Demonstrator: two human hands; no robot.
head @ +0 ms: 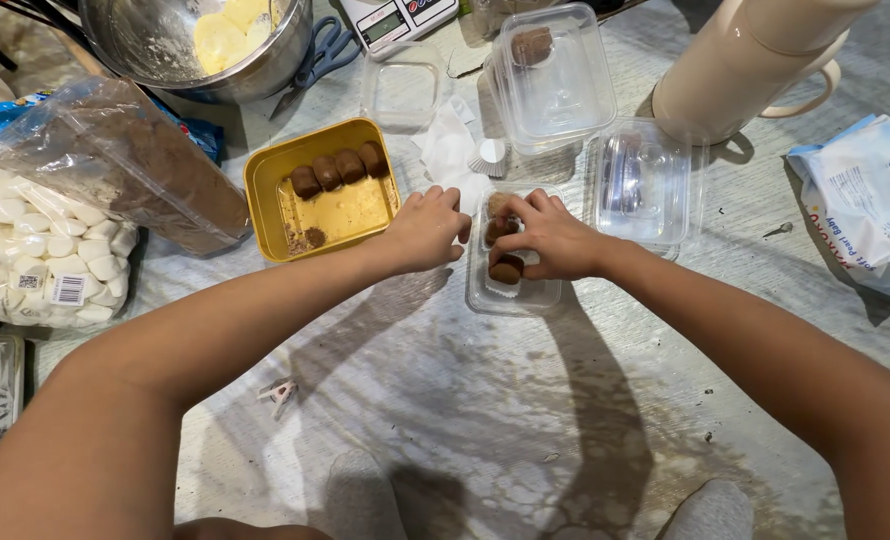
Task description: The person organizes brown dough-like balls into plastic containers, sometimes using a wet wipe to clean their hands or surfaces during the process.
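- My left hand (427,230) rests loosely curled on the left edge of the clear plastic box (513,290), fingers bent against its rim; I cannot tell whether it truly grips the box or only steadies it.
- My right hand (553,238) hovers over that same box, fingertips pinched down onto a brown chocolate ball (508,268) sitting in a white paper cup inside it.
- More brown pieces lie in the box's far end, partly hidden under my fingers.
- Just left of the box sits a yellow square tin (325,190) with four chocolate balls (340,167) in a row along its far side and some crumbs near its front corner.
- Right of the box stands another clear container (643,185) with its lid shut.
- Beyond the box, a stack of clear tubs (555,75) holds one brown piece.
- Well left of the box lie a bag of marshmallows (45,250) and a bag of brown powder (135,165).
- Far beyond the box's left side stands a metal bowl (205,40); to the far right, a beige jug (745,60).
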